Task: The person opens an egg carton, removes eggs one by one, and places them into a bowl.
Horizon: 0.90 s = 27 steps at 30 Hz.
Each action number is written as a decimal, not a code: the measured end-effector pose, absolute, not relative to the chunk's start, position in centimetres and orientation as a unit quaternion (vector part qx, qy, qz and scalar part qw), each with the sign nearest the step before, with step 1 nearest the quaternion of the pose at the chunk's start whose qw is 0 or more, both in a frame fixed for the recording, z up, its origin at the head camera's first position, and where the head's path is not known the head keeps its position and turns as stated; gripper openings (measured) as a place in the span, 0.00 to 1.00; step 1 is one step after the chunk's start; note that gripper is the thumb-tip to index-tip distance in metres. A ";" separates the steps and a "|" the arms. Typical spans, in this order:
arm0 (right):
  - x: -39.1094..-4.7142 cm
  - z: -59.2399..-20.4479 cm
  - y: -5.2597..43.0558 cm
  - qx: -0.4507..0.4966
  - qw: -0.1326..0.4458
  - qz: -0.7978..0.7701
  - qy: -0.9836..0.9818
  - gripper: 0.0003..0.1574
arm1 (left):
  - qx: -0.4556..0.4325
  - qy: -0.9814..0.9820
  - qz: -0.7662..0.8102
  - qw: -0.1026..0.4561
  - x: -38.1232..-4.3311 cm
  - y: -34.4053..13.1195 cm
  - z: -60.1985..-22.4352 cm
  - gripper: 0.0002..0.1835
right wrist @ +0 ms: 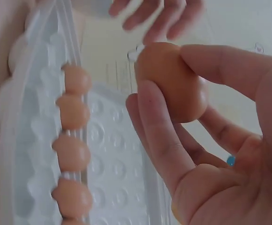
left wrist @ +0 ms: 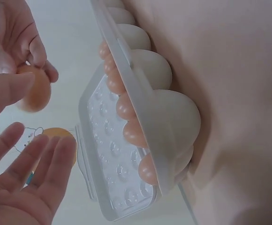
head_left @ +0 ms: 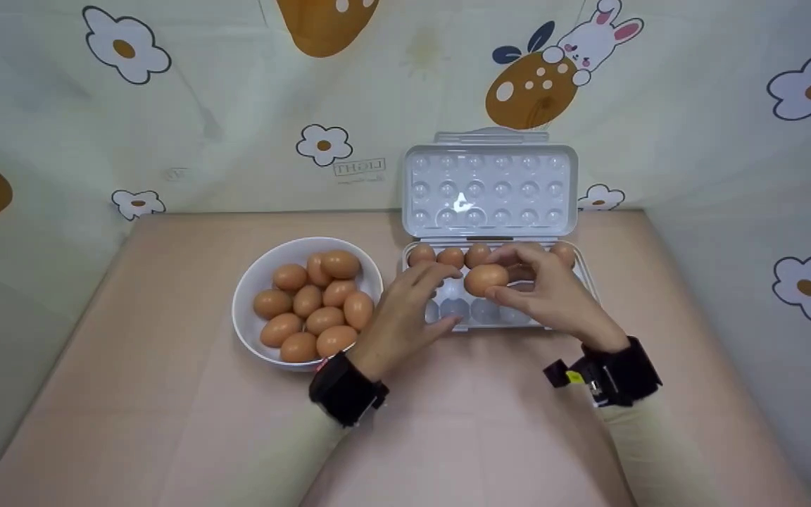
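Your right hand [head_left: 553, 289] grasps a brown oval egg [head_left: 484, 280] above the open, translucent plastic carton [head_left: 474, 227] near the tabletop [head_left: 462, 394]'s far edge; your left hand [head_left: 404, 308] holds nothing, fingers parted. Apparent step: loading; the next move calls for gentle lowering.

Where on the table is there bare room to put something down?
The table is bare left of the bowl, right of the carton, and between the sleeves, in front of the carton. It's crowded between bowl and carton, where the left hand reaches across, and over the carton, where the right hand holds an egg.
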State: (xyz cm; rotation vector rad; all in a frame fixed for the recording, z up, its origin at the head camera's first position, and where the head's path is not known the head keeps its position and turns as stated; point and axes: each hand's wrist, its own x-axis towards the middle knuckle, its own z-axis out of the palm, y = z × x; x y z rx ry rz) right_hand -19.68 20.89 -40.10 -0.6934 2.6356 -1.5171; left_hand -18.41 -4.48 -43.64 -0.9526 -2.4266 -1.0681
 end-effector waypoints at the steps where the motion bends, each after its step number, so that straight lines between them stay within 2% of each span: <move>1: -19.5 -40.2 20.5 -0.220 0.018 -0.496 0.840 0.26 | -0.337 -0.845 -0.380 0.163 -18.4 -4.4 -43.6 0.30; 5: -19.0 -40.4 19.2 -0.228 0.029 -0.521 0.822 0.27 | -0.346 -0.830 -0.401 0.172 -18.4 -4.3 -43.5 0.31; 11: -18.5 -40.8 18.0 -0.237 0.062 -0.554 0.796 0.27 | -0.350 -0.828 -0.391 0.199 -18.3 -4.1 -43.3 0.27; 17: -18.3 -40.8 17.9 -0.233 0.080 -0.554 0.795 0.27 | -0.350 -0.835 -0.382 0.183 -18.2 -4.2 -43.1 0.24; 24: -18.4 -40.3 18.4 -0.253 0.049 -0.532 0.807 0.24 | -0.344 -0.845 -0.376 0.163 -18.0 -5.6 -41.6 0.22; 27: -18.6 -40.3 18.6 -0.257 0.029 -0.535 0.804 0.22 | -0.324 -0.858 -0.366 0.159 -18.0 -7.0 -40.6 0.25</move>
